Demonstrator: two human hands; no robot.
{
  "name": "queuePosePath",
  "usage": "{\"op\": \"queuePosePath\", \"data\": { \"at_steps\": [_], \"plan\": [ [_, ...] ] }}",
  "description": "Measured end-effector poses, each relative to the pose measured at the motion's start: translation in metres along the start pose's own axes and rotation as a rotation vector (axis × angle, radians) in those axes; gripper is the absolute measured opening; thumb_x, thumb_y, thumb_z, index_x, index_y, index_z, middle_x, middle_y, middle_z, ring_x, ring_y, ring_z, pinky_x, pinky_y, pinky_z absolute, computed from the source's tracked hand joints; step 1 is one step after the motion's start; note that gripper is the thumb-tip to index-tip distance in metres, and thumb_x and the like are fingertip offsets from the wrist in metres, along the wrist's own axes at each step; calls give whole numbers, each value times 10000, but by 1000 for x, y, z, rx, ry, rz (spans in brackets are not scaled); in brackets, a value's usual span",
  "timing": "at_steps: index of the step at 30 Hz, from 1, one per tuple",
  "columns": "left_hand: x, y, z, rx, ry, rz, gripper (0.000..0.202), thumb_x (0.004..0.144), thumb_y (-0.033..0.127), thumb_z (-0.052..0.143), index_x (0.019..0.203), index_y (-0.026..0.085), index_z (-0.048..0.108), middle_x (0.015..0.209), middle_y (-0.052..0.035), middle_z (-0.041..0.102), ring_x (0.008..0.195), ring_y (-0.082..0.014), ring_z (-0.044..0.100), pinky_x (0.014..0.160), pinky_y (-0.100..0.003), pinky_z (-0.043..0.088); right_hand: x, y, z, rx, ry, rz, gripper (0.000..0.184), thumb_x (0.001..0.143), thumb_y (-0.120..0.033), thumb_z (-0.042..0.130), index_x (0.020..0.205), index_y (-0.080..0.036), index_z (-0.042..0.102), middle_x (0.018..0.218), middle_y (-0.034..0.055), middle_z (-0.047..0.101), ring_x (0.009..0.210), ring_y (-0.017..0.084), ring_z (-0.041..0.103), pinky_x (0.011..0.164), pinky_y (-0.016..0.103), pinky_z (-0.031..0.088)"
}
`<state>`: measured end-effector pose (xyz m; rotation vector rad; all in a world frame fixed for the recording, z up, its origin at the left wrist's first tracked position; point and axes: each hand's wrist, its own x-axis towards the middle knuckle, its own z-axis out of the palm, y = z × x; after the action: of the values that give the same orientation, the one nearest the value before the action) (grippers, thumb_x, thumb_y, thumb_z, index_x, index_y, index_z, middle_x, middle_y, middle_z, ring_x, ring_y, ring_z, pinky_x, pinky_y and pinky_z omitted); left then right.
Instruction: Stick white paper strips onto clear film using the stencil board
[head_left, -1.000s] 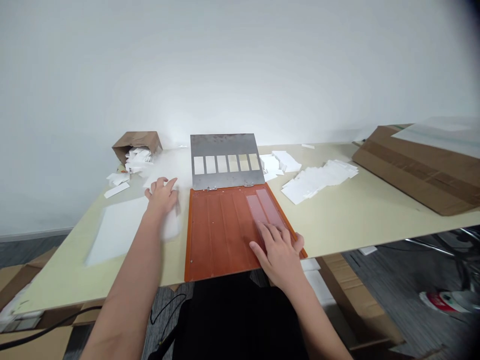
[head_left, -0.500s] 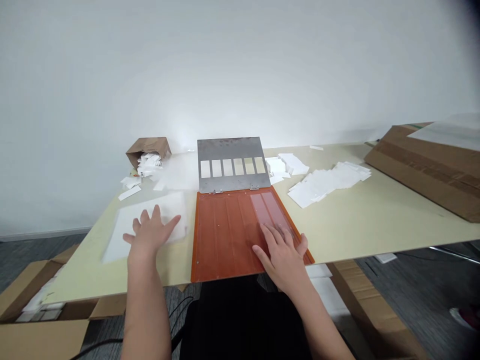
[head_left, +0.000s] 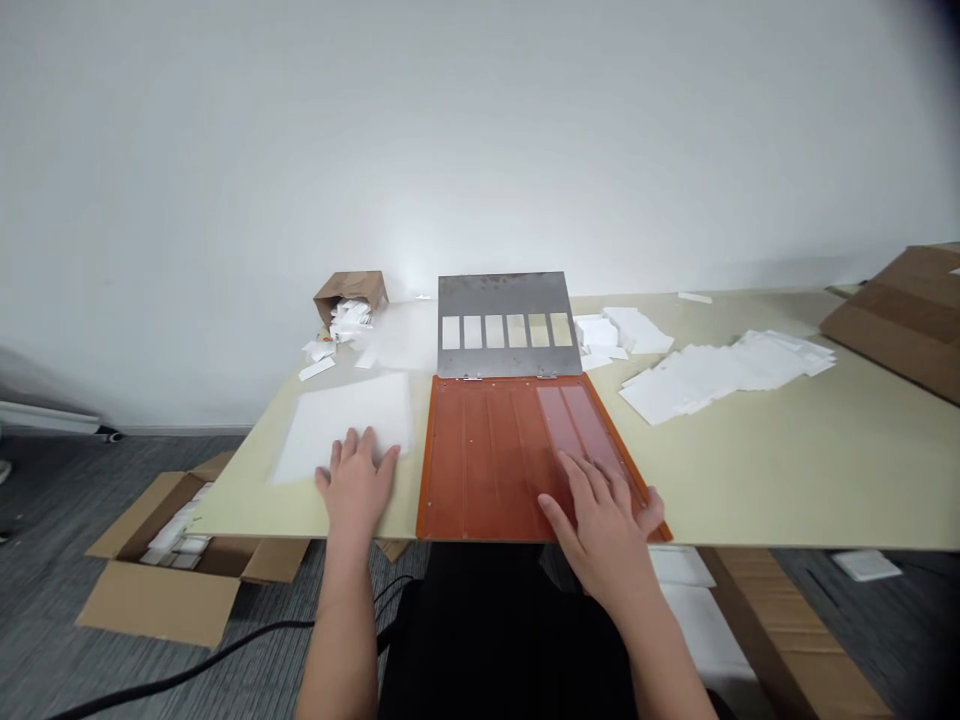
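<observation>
An orange-red ribbed board (head_left: 480,450) lies on the table, hinged along its far edge to a grey metal plate (head_left: 510,310) with several rectangular windows. Two translucent pink strips (head_left: 577,430) lie side by side on the board's right part. My right hand (head_left: 604,530) rests on their near end with its fingers spread, holding nothing. Left of the board lies a white sheet (head_left: 341,425). My left hand (head_left: 356,485) touches that sheet's near edge, fingers apart, and does not grip it.
A tipped brown paper bag (head_left: 351,295) spills white pieces on the cream table (head_left: 750,470). Loose white sheets (head_left: 720,375) lie right of the plate. Flattened cardboard (head_left: 900,320) sits at the right end. An open cardboard box (head_left: 172,565) and a black cable (head_left: 225,650) are on the floor.
My left hand has moved down onto the white sheet's near edge. The whole scene has shifted right in view as my head turned left. My right hand stays on the strips.
</observation>
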<state>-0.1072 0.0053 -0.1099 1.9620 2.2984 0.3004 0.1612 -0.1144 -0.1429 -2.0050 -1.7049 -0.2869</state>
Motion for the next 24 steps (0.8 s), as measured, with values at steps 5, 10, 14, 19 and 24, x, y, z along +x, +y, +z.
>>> {"op": "queuePosePath", "data": {
  "at_steps": [5, 10, 14, 19, 24],
  "plan": [
    [-7, 0, 4, -142, 50, 5, 515, 976, 440, 435, 1423, 198, 515, 1566, -125, 396, 1462, -396, 296, 1138, -679, 197, -4, -20, -5, 62, 2, -64, 492, 1013, -490, 348, 1375, -209, 528, 1356, 143, 618, 1256, 333, 505, 1080, 675, 137],
    [-7, -5, -2, -313, 103, -21, 459, 956, 342, 474, 1373, 177, 571, 1421, -177, 564, 1388, -395, 432, 1135, -643, 236, -2, -54, -8, 174, -56, -159, 434, 995, -446, 437, 1360, -240, 547, 1355, 127, 625, 1277, 316, 502, 1098, 616, 157],
    [-12, -12, -11, -513, 139, 11, 488, 983, 479, 398, 1322, 195, 603, 1321, -138, 651, 1271, -318, 572, 1085, -471, 410, 12, -84, -3, 413, -125, -189, 382, 977, -403, 477, 1314, -248, 568, 1301, 105, 661, 1221, 262, 569, 1096, 542, 264],
    [-35, -3, -7, -861, 113, 131, 525, 985, 567, 340, 1253, 216, 623, 1347, -75, 640, 1245, -223, 598, 1016, -319, 492, 37, -123, 8, 1012, -230, -101, 313, 923, -369, 537, 1181, -221, 634, 1167, 88, 720, 1057, 203, 675, 886, 362, 512],
    [-57, 13, 9, -1175, 80, 52, 464, 880, 459, 571, 1288, 237, 559, 1362, -118, 589, 1255, -249, 577, 1035, -380, 482, 35, -142, 12, 1269, -229, 69, 225, 883, -382, 577, 973, -210, 690, 1036, 65, 749, 972, 200, 698, 722, 293, 556]
  ]
}}
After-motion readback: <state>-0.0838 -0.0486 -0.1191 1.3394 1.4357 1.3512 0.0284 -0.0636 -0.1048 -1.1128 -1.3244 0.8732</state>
